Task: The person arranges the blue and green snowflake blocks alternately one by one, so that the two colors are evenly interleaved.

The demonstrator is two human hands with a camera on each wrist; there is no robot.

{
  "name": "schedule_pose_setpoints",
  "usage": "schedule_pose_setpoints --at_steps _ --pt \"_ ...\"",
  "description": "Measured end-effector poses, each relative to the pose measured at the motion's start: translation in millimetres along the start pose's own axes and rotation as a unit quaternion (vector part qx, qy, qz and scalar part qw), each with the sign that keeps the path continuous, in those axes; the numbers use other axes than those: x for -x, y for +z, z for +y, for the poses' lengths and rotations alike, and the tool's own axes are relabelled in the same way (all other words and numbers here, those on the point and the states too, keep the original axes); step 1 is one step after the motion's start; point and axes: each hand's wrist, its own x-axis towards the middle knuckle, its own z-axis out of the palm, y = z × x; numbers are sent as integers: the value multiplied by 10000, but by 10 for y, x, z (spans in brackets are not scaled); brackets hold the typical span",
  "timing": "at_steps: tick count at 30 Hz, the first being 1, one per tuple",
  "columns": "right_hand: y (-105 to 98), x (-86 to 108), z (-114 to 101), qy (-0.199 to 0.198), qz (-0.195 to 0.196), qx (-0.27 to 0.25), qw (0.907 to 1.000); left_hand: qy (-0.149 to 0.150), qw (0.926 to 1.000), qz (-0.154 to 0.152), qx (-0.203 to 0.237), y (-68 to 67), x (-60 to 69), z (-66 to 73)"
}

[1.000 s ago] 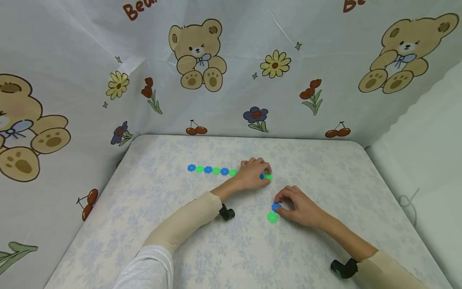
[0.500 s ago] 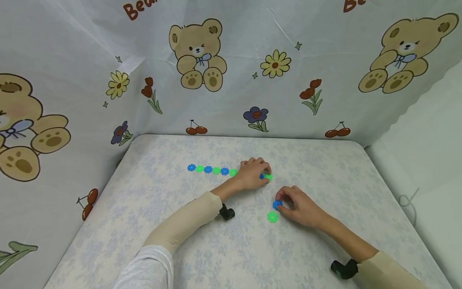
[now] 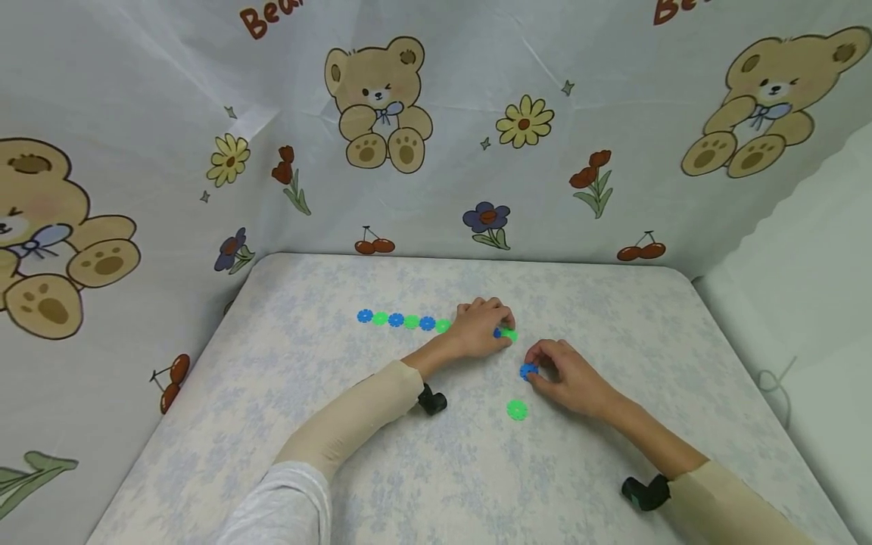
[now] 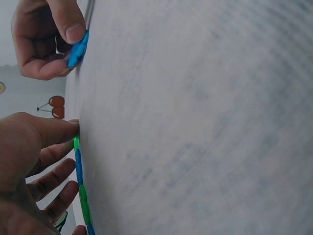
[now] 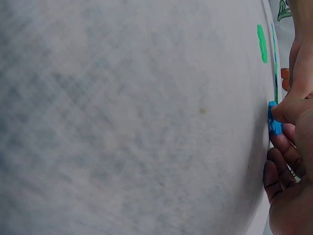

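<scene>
A row of alternating blue and green notched plastic discs [image 3: 396,320] lies along the table's far half. My left hand [image 3: 480,329] rests over the right part of the row and hides some discs. Its thumb and forefinger hold the green end disc [image 3: 509,334] by its edges; in the left wrist view the other fingers spread along the row. Just to the right and nearer, my right hand [image 3: 571,381] pinches a blue notched disc [image 3: 527,372] between thumb and forefinger, apart from the row. A loose green disc [image 3: 517,409] lies flat nearer to me.
The pale patterned table [image 3: 436,484] ends at a hanging cloth [image 3: 443,197] printed with bears and flowers. Dark wrist-worn devices [image 3: 432,400] stick out beside both forearms. A thin cord [image 3: 777,386] hangs off the right side.
My right hand has lifted the blue disc away from beside the loose green one, moving it up toward the row's end. The left hand stays in place. The head view shifts slightly.
</scene>
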Motion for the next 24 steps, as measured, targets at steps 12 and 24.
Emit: schedule_pose_setpoints --at_steps 12,24 --pt "8 -116 85 -187 244 190 9993 -99 9999 -75 -33 -26 14 38" --pt "-29 -256 180 -204 489 487 9974 -87 9999 -62 -90 -31 10 39"
